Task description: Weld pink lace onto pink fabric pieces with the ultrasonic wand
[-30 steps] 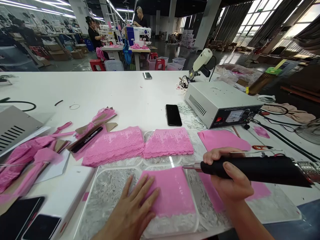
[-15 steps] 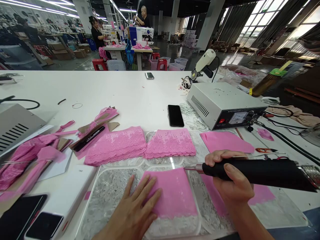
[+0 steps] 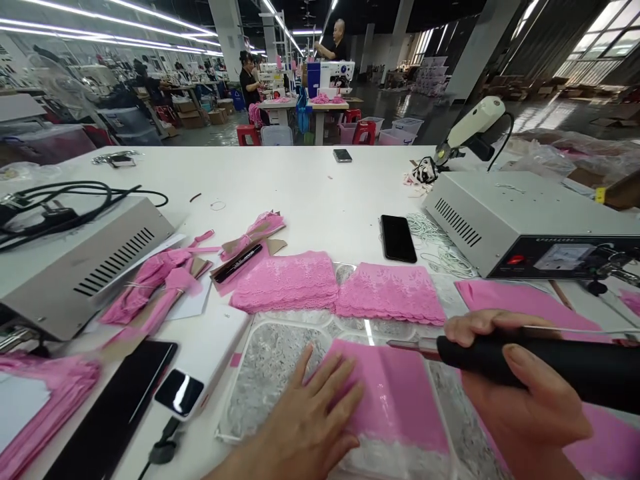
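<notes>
My left hand [image 3: 317, 413] lies flat with fingers spread, pressing the left side of a pink fabric piece [image 3: 395, 393] with a lace-like lower edge. The fabric rests on a clear plastic sheet [image 3: 273, 347] with rounded panels over a grey marbled surface. My right hand [image 3: 525, 387] grips the black handle of an ultrasonic cutter [image 3: 480, 353]. Its narrow metal tip points left, over the fabric's upper right edge; whether it touches cannot be seen. Just beyond lie two stacks of pink lace pieces, the left stack [image 3: 290, 283] and the right stack [image 3: 390, 293].
A grey control box [image 3: 530, 207] with a meter stands at right, another grey box [image 3: 85, 260] at left. A black phone [image 3: 398, 239], a marker [image 3: 237, 263], a white box [image 3: 213, 347] and pink fabric bundles [image 3: 150, 280] lie around. Two people work at machines beyond.
The view has turned left, so everything sits further right in frame. The cutter tip has moved left from the fabric's upper right corner to over the fabric. My left hand stays on it.
</notes>
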### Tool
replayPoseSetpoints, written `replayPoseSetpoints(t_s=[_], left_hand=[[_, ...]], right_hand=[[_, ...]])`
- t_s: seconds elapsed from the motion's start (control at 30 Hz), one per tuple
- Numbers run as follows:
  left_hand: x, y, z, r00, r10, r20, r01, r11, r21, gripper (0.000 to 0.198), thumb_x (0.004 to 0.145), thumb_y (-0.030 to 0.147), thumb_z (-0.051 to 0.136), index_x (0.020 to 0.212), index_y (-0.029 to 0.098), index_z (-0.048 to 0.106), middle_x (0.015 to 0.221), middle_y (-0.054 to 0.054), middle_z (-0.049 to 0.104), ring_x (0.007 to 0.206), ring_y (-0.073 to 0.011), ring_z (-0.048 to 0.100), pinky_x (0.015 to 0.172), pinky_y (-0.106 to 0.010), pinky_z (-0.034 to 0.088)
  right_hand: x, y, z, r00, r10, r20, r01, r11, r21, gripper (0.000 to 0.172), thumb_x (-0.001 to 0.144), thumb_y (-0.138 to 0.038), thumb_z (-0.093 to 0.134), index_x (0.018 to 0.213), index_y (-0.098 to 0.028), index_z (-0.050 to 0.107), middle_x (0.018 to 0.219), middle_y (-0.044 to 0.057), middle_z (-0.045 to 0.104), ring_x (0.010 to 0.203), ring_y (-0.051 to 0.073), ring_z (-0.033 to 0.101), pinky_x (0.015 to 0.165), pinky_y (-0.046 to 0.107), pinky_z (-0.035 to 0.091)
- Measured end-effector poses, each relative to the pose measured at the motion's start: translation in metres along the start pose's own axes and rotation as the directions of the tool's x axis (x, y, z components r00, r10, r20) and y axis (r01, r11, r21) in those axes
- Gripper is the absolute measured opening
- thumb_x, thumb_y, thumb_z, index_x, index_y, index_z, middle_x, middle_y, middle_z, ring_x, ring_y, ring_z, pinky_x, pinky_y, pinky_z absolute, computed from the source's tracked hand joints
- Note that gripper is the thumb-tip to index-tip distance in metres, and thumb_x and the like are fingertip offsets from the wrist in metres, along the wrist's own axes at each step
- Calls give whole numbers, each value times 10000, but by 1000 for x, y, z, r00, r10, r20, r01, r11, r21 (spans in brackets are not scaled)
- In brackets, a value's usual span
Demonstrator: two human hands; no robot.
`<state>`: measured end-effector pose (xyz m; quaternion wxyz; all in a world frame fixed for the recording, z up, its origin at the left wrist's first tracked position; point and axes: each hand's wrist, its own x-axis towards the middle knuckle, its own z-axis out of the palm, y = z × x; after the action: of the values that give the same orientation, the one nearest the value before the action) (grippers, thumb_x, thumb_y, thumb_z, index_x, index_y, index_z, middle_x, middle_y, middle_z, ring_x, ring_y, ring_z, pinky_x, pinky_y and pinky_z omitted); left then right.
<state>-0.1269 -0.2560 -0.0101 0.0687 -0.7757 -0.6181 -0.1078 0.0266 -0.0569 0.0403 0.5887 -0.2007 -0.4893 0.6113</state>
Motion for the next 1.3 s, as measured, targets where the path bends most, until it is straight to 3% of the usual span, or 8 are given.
replayPoseSetpoints(t_s=[0.17,0.33,0.63,0.83,1.03,1.13,1.3], left_hand=[[-13,1,9,998,-7,-60,6,1000,-11,485,974,390,553,1389,145,501,1478,-100,493,1414,-274,396,1208,-574,10],[-12,1,8,998,-26,-61,24,999,-34,455,1005,426,490,1373,160,516,1479,-81,495,1398,-243,422,1224,-527,83],[-10,0,5,997,-32,-70,27,997,-76,466,1006,462,480,1364,167,524,1463,-74,514,1389,-237,431,1227,-500,145],[-11,1,7,993,-42,-109,33,996,-81,463,1025,483,421,1344,167,533,1432,-73,546,1366,-219,462,1233,-487,108],[-10,2,1,997,-48,-67,40,992,-117,477,1004,482,476,1354,162,526,1430,-91,544,1359,-234,471,1210,-501,219],[-17,5,-1,996,-29,-81,19,992,-122,444,1006,432,490,1344,147,534,1425,-93,549,1369,-240,459,1211,-508,216],[-46,9,-2,974,-54,-218,31,994,-109,331,973,287,549,1260,128,592,1316,-98,640,1317,-214,522,1222,-499,178]], right_hand=[[-12,17,35,984,29,176,-39,998,54,105,747,-239,648,852,-234,657,738,-7,580,596,140,552,574,335,503],[-21,30,49,961,71,267,-86,995,46,98,784,-251,644,880,-236,641,770,-9,581,631,136,569,608,326,503],[-23,34,55,962,86,259,-93,995,16,89,770,-261,654,854,-241,636,748,-9,567,613,142,549,596,341,501],[-23,34,54,955,55,291,-59,998,4,69,793,-232,640,860,-241,631,759,-5,587,623,139,560,599,335,513],[-22,33,54,955,52,291,-47,999,-25,69,777,-239,667,836,-239,633,734,-6,580,606,140,564,589,340,524],[-25,31,53,960,79,267,-82,997,-1,91,760,-258,681,837,-236,636,734,-6,578,589,138,557,577,336,518],[-34,25,54,937,98,335,-111,994,20,98,784,-270,685,866,-233,647,750,-4,589,596,133,558,582,335,524]])
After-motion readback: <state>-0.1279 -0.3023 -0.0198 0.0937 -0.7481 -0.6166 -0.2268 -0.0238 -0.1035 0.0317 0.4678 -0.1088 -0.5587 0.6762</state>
